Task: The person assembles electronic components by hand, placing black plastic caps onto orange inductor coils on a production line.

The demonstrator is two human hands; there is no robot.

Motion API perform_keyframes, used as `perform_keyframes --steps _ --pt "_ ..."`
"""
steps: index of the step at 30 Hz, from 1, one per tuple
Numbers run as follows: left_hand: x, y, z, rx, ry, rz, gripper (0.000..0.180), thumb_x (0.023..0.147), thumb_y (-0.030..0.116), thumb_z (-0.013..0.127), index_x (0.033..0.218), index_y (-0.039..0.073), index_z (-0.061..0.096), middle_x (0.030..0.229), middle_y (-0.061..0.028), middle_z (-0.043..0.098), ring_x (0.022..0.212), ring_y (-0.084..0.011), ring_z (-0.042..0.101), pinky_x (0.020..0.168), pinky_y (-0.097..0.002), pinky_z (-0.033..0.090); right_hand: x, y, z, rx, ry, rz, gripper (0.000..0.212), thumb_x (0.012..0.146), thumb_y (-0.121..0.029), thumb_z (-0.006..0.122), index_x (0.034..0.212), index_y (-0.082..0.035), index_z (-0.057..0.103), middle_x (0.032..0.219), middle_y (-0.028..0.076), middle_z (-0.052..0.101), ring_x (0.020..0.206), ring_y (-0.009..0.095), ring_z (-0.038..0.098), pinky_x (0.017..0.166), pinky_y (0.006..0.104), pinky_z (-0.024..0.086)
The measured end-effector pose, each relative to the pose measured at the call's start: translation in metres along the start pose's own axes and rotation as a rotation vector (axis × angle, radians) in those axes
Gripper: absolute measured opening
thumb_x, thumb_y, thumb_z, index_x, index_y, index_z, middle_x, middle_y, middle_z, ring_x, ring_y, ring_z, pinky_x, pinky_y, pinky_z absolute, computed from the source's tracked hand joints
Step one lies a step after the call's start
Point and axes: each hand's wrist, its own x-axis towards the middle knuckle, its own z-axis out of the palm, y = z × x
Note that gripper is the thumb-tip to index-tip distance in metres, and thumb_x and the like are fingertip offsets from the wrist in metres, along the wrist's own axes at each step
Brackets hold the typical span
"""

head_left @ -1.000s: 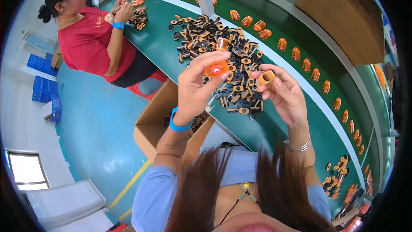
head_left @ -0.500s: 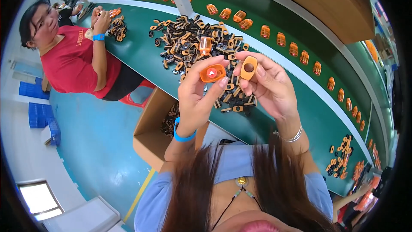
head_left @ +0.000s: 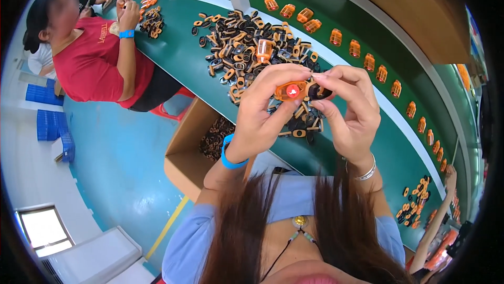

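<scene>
My left hand point(head_left: 261, 108) is closed on an orange see-through plastic housing point(head_left: 287, 90), its end with a round red-and-white centre facing up. Between the fingertips of my right hand point(head_left: 354, 106) is a black-and-orange oval cap point(head_left: 318, 93), dark side showing. The cap is close beside the housing's right end; whether they touch is hard to make out. Beyond both hands spreads a heap of similar black-and-orange caps point(head_left: 231, 47) on the green table point(head_left: 181, 42). On top of that heap rests another orange housing with clear sides point(head_left: 264, 50).
Orange housings point(head_left: 355, 48) stand in a line along the green belt behind a white rail point(head_left: 399, 110). A cardboard box point(head_left: 181, 166) of caps is left of me. A co-worker in red point(head_left: 100, 58) handles parts at left; another person's arm point(head_left: 438, 210) reaches in at right.
My right hand has turned the cap from its orange face to its dark side and brought it nearer the housing. Another person's arm has risen toward the belt at right. The view has shifted slightly.
</scene>
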Motion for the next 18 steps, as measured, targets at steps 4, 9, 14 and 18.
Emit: perform_keyframes --steps 4,9,14,18 --pt "0.000 0.002 -0.001 0.032 -0.013 0.022 0.034 0.079 -0.006 0.060 0.112 0.001 0.060 0.113 -0.0140 0.061 0.105 -0.0262 0.059 0.090 -0.0347 0.046 0.006 -0.001 0.002 -0.034 0.045 -0.034 0.032 0.072 0.004 0.073 0.103 -0.003 0.068 0.100 0.012 0.060 0.085 0.018 0.061 0.067 0.0264 0.053" --pt "0.001 0.002 0.001 0.030 -0.013 0.004 0.034 0.079 -0.005 0.061 0.112 0.001 0.060 0.112 -0.0140 0.061 0.104 -0.0268 0.060 0.090 -0.0348 0.046 0.009 -0.002 -0.003 -0.037 0.037 -0.027 0.033 0.071 0.003 0.074 0.102 -0.003 0.068 0.097 0.012 0.063 0.082 0.017 0.062 0.065 0.0272 0.051" --pt "0.006 0.012 0.004 0.094 -0.069 -0.016 0.037 0.078 -0.004 0.063 0.115 0.002 0.060 0.110 -0.0132 0.062 0.102 -0.0266 0.060 0.089 -0.0341 0.047 0.005 -0.001 -0.013 0.044 -0.011 0.026 0.029 0.079 -0.001 0.070 0.106 0.004 0.063 0.098 0.012 0.061 0.084 0.016 0.060 0.064 0.0247 0.048" --pt "0.001 0.019 0.005 0.005 -0.041 -0.117 0.036 0.081 -0.004 0.063 0.117 0.000 0.059 0.111 -0.0129 0.062 0.102 -0.0219 0.060 0.089 -0.0314 0.047 0.006 -0.005 -0.014 0.543 -0.038 0.443 0.025 0.088 -0.004 0.063 0.110 0.007 0.060 0.099 0.012 0.062 0.085 0.015 0.062 0.069 0.0247 0.051"
